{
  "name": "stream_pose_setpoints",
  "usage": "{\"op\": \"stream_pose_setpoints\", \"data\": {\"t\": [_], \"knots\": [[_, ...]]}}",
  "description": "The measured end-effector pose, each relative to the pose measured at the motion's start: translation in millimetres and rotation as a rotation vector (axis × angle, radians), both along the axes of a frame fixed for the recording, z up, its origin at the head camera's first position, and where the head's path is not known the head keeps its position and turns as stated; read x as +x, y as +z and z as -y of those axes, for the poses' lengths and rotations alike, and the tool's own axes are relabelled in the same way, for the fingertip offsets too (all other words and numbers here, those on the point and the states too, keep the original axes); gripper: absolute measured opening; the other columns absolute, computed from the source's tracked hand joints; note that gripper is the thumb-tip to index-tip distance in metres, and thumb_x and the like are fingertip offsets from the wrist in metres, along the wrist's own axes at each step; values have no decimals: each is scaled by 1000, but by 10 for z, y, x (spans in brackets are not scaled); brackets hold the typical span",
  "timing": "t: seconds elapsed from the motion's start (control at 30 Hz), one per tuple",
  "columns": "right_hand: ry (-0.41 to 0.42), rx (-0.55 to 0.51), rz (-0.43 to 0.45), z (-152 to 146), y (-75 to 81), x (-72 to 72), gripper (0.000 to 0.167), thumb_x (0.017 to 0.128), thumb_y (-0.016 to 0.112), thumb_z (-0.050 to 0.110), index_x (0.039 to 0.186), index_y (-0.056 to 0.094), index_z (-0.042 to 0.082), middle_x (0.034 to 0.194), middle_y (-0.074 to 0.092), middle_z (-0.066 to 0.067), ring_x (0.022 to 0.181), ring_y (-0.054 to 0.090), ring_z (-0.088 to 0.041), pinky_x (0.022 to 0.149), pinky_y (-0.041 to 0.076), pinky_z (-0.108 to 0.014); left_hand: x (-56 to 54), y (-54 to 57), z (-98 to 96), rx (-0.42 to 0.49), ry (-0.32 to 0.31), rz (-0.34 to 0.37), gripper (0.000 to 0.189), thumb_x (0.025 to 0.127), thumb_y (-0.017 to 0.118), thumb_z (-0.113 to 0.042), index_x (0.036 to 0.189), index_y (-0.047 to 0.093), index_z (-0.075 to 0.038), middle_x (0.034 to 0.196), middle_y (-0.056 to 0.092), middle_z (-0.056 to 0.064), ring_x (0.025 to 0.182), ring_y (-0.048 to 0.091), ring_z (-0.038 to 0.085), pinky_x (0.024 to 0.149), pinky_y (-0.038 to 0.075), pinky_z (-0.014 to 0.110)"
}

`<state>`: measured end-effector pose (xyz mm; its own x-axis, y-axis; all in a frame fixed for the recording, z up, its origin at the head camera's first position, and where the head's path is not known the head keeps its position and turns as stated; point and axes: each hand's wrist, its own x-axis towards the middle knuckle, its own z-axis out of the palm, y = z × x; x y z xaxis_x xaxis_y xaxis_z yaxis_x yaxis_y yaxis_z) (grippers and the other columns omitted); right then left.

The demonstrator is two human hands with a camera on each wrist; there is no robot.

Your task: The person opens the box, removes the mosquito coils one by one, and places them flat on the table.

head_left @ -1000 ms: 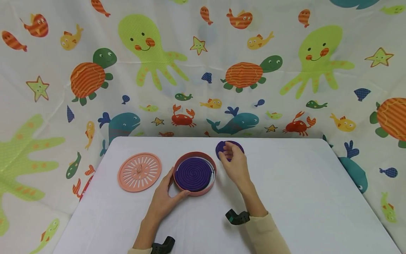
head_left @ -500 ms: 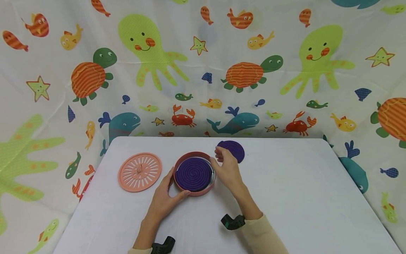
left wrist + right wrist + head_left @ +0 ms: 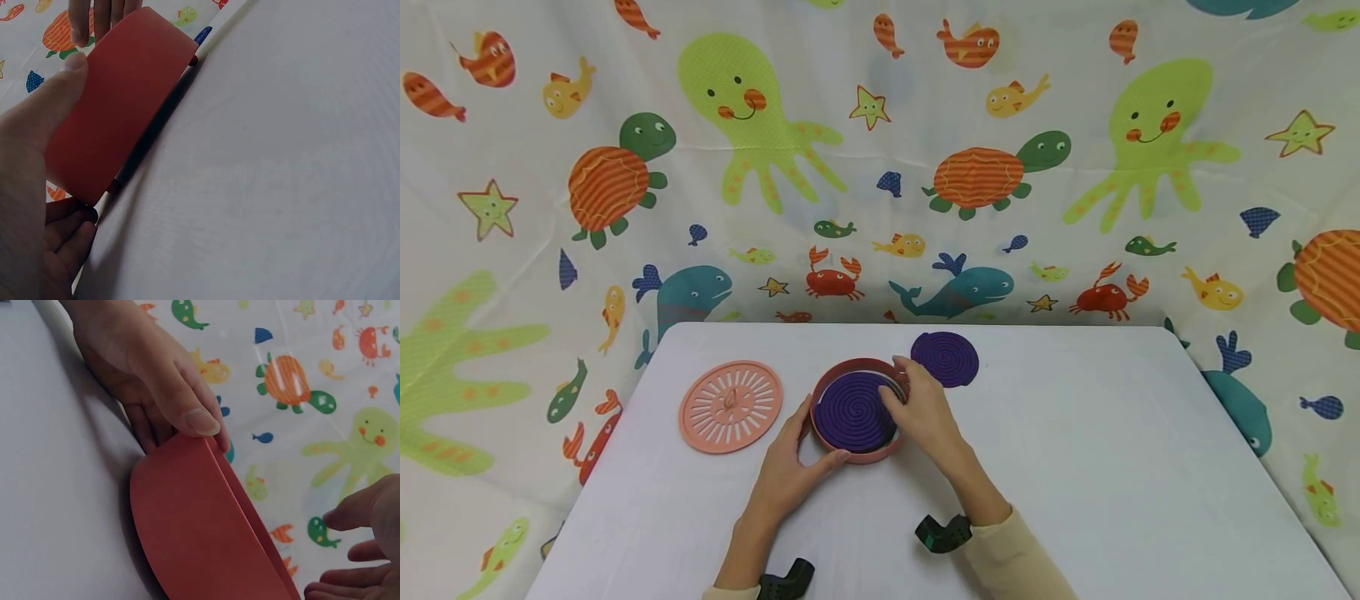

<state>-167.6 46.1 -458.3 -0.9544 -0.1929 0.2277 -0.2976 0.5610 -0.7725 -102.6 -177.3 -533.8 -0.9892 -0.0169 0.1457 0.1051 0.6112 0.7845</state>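
Observation:
My left hand [image 3: 786, 475] grips the left and near sides of a round pink mosquito coil holder [image 3: 861, 458], its thumb on the near wall. In the left wrist view the holder's smooth wall [image 3: 119, 106] stands on small feet. A purple spiral mosquito coil [image 3: 853, 412] lies inside. My right hand [image 3: 928, 412] is over the holder's right rim, thumb reaching above the coil's edge and fingers near the far right rim. In the right wrist view this right hand [image 3: 369, 550] has loosely spread fingers with nothing seen between them. Whether its thumb touches the coil, I cannot tell.
A pink slotted lid [image 3: 730, 407] lies on the white table [image 3: 1112, 467], left of the holder. Another purple coil [image 3: 947, 360] lies behind the right hand near the far edge. A sea-animal curtain [image 3: 887, 175] hangs behind the table.
My right hand has moved left and toward me, from over the loose coil to the holder's right rim. That coil stays on the table. My left hand keeps its grip.

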Motion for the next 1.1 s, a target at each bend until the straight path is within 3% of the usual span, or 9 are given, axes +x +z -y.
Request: {"op": "stream_pose_setpoints", "data": {"t": [0.23,0.53,1.1], "knots": [[33,58,21,55,-22,24,56,92,70,19,141,51,-2,129,64,-23,115,65,-34,99,58,-47,1,3,7,8,-4,-7,106,76,81,-58,159,27,-20,160,39,5,144,46,24,117,41,40],[55,126,46,112,-17,58,59,92,71,21,144,49,0,142,58,-19,132,57,-33,110,50,-47,3,3,14,2,-3,-1,105,76,81,-57,159,27,-21,161,39,5,144,46,24,117,41,40],[98,244,28,204,-62,129,58,95,68,25,143,49,-2,142,57,-21,133,55,-35,113,47,-51,-9,16,14,8,-11,-3,103,78,81,-56,159,28,-20,161,39,5,144,46,23,118,41,39]]}}
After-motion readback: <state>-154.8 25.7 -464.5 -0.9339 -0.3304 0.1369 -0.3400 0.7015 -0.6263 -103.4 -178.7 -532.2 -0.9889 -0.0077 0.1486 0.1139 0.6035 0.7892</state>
